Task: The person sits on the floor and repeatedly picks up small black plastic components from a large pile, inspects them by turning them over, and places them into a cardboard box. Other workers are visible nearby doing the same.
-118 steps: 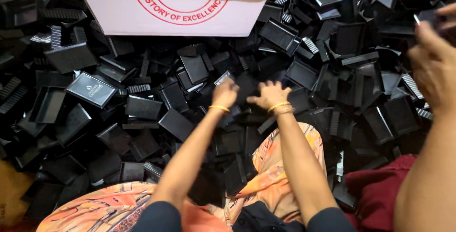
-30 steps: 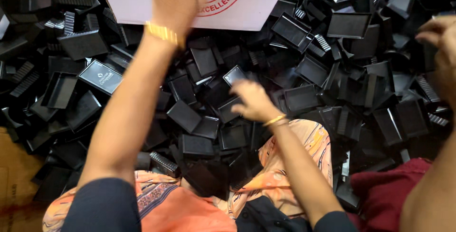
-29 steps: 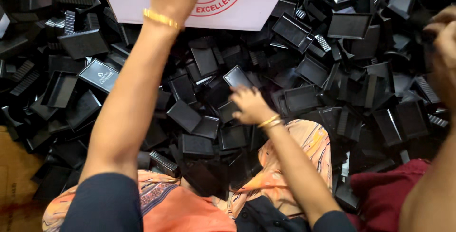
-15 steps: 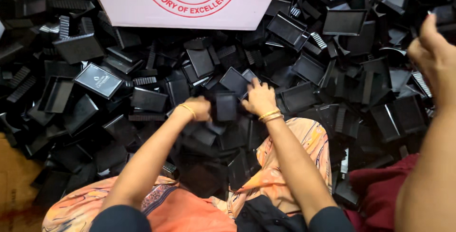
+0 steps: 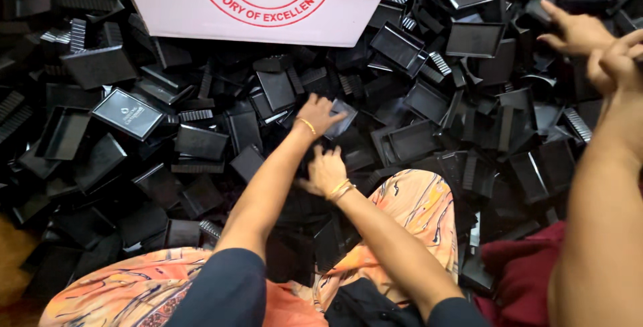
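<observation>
Left hand (image 5: 320,114) reaches forward into the heap of black plastic trays (image 5: 201,146), fingers curled around a small black tray (image 5: 343,116) near the heap's centre; the tray is tilted, its long axis running roughly from near-left to far-right, open face towards the camera. Right hand (image 5: 326,173) lies just behind and below the left hand, fingers bent down onto dark pieces between the knees; whether it has closed on any piece cannot be told. Both wrists carry gold bangles (image 5: 341,189).

A white carton (image 5: 268,15) with a brown flap stands at the heap's far edge, its near face bearing a red circular stamp. One flat black lid (image 5: 127,114) with a small pale label lies at the heap's left side, corner pointing towards the person.

A co-worker's hands (image 5: 596,45) hover over the heap's far right corner
</observation>
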